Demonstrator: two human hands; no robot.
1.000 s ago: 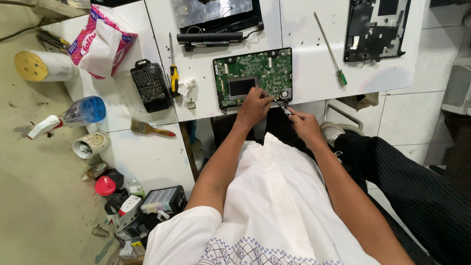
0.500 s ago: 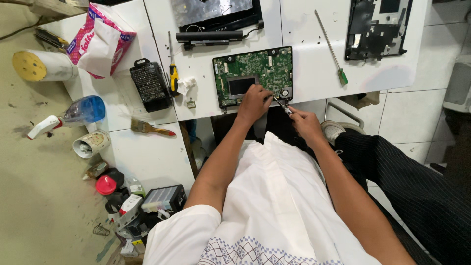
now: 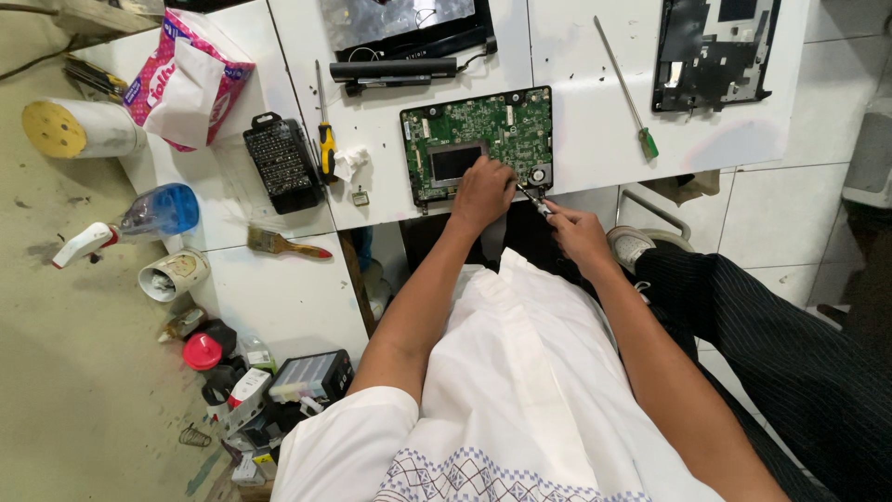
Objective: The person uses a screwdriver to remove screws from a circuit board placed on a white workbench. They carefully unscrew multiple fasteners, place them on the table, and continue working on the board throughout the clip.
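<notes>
A cup (image 3: 173, 275) at the left holds crumpled scraps; a pink bag (image 3: 186, 76) has white tissue sticking out. The black bit case (image 3: 282, 163) lies open, full of bits. The board (image 3: 476, 141) lies at the desk edge; the left hand (image 3: 481, 192) presses on it, fingers curled. The right hand (image 3: 576, 230) pinches a small screwdriver (image 3: 532, 197), tip on the board.

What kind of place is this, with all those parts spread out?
Probably an electronics repair bench: a bare green circuit board under the hands, a case of screwdriver bits, and a stripped black laptop shell on the white table.
</notes>
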